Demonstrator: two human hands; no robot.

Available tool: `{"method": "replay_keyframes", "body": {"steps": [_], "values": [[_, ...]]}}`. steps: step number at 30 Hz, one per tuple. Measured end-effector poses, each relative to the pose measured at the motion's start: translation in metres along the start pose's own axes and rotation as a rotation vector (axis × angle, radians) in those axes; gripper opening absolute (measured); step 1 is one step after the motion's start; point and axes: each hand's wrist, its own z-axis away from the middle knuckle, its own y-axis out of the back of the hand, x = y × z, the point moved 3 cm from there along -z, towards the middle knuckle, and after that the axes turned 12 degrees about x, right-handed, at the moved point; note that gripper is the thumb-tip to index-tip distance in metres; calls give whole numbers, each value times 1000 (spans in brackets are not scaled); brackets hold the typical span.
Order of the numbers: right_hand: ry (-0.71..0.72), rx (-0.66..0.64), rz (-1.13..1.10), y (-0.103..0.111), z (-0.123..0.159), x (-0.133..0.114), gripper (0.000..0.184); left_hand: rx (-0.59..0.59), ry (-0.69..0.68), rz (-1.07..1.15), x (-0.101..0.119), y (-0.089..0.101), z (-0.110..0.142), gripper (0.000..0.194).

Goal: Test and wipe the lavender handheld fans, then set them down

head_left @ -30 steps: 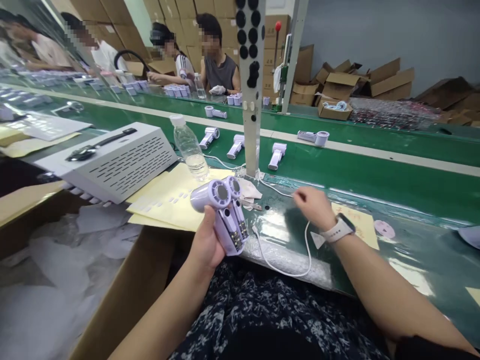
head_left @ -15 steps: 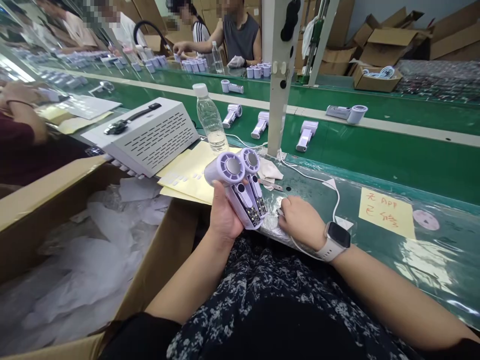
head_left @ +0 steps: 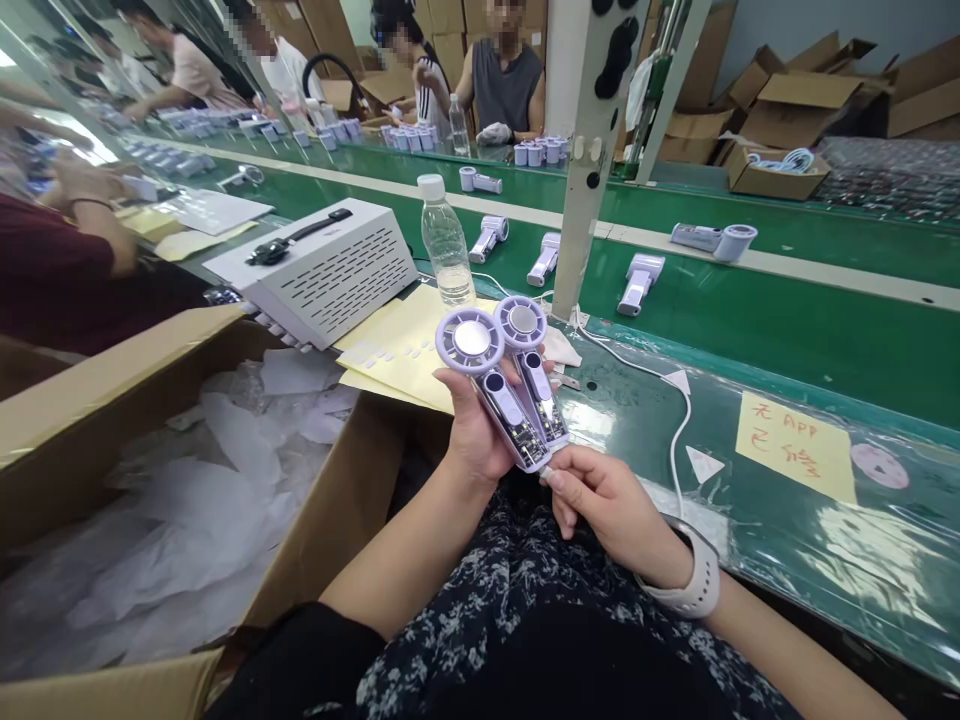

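Observation:
My left hand point(head_left: 476, 432) is closed round two lilac handheld fans point(head_left: 504, 375), held side by side with their round heads up and their handles pointing down toward me. My right hand point(head_left: 600, 497) is pinched on the plug end of a white charging cable point(head_left: 681, 425), right at the bottom end of the fans' handles. The cable runs from my hand up across the green workbench point(head_left: 787, 540) toward the white post point(head_left: 592, 150). A white watch sits on my right wrist.
A white vented box point(head_left: 322, 270), a water bottle point(head_left: 446, 240) and yellow sheets point(head_left: 397, 345) lie left of the fans. More fans point(head_left: 637, 283) ride the green conveyor point(head_left: 787, 320). An open carton of white wrap point(head_left: 150, 500) stands at my left. A yellow note point(head_left: 795, 447) lies right. People work across and left.
My left hand has raised and tilted the two fans more upright. My right hand left the bench, came back with the cable's plug and now holds it at the handles' bottom end.

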Motion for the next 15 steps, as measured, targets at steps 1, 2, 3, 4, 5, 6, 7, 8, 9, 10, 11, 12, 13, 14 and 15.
{"method": "replay_keyframes", "body": {"steps": [1,2,3,4,5,6,7,8,9,10,11,12,13,14,15], "values": [[11,9,-24,-1,1,1,39,-5,-5,-2,0,0,0,73],[16,23,-45,-3,1,3,38,-10,-11,-2,-1,0,0,73],[16,42,-64,-4,2,5,38,-14,-18,-2,-1,0,0,72],[14,66,-83,-5,2,7,37,-15,-29,-2,-2,-1,0,72],[12,91,-99,-6,3,10,37,-10,-45,-5,-3,-1,0,71],[11,116,-114,-7,3,12,37,-1,-69,-11,-4,-1,1,71],[14,135,-129,-8,3,14,36,12,-101,-17,-5,-1,1,71],[17,147,-141,-9,3,15,36,23,-136,-23,-6,-2,1,71],[20,145,-147,-9,2,16,35,29,-169,-28,-6,-2,2,71],[28,134,-137,-9,2,15,33,28,-194,-32,-6,-2,2,71],[47,110,-102,-9,1,13,32,18,-201,-36,-6,-3,2,72],[81,82,-39,-8,1,11,31,5,-189,-35,-5,-3,3,72],[129,54,47,-6,1,7,31,-4,-163,-24,-5,-4,3,72],[191,33,139,-5,2,3,30,-7,-121,0,-5,-3,2,71],[258,19,220,-4,2,0,30,-3,-67,32,-5,-3,2,71]]}}
